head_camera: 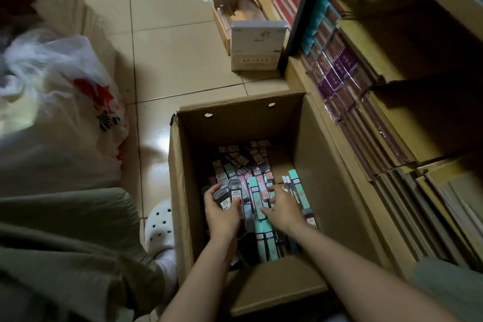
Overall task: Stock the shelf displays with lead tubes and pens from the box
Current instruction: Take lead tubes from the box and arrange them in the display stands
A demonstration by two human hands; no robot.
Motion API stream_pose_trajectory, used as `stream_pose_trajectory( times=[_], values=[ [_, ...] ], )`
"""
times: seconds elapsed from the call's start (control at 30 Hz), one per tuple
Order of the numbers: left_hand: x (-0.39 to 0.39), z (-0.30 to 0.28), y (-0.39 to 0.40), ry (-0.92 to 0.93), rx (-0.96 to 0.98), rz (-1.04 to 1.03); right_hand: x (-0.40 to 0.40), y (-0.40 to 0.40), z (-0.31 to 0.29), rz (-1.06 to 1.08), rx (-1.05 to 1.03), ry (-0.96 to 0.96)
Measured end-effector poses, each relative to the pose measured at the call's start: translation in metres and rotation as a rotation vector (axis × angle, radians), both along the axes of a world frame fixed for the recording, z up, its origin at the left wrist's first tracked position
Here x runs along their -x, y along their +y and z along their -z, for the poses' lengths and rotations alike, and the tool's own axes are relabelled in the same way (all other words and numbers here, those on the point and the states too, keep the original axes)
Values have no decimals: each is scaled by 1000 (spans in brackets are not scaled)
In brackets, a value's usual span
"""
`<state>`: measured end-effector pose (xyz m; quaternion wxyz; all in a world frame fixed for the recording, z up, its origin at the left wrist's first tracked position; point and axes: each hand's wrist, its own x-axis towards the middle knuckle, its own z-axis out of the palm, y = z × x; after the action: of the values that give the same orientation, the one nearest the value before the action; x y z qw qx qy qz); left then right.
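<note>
Tiled shop floor beside low shelving: stock is being gathered from an open carton.

Lead tubes point(257, 198), mint, pink and dark, are heaped loosely at the bottom of the cardboard box point(180, 191), which is set against the shelf unit point(392, 138). A small clutch of dark tubes is gripped by the left hand point(222, 210), fingers curled round them; the right hand point(283, 208) is laid with fingers spread and relaxed on the mint tubes, nothing pinched. The picking step is judged to be in hand; next, a further handful would need closing on and lifting to the shelf. Pens cannot be told from tubes, labels are blurred, and the display slots are lost in shadow. A plastic bag point(60, 102) is slumped well apart at left.
</note>
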<state>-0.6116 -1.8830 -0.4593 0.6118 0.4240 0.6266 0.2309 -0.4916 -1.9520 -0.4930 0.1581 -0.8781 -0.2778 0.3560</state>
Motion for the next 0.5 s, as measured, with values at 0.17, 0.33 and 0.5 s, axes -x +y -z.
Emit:
stream_pose_trajectory(
  times=[0.17, 0.33, 0.5],
  values=[
    [1, 17, 2, 71, 11, 41, -9, 9, 11, 14, 18, 19],
    [-7, 32, 4, 79, 34, 19, -6, 35, 26, -10, 67, 11],
    [-11, 36, 8, 65, 77, -33, -2, 43, 32, -95, 124, -96]
  ],
)
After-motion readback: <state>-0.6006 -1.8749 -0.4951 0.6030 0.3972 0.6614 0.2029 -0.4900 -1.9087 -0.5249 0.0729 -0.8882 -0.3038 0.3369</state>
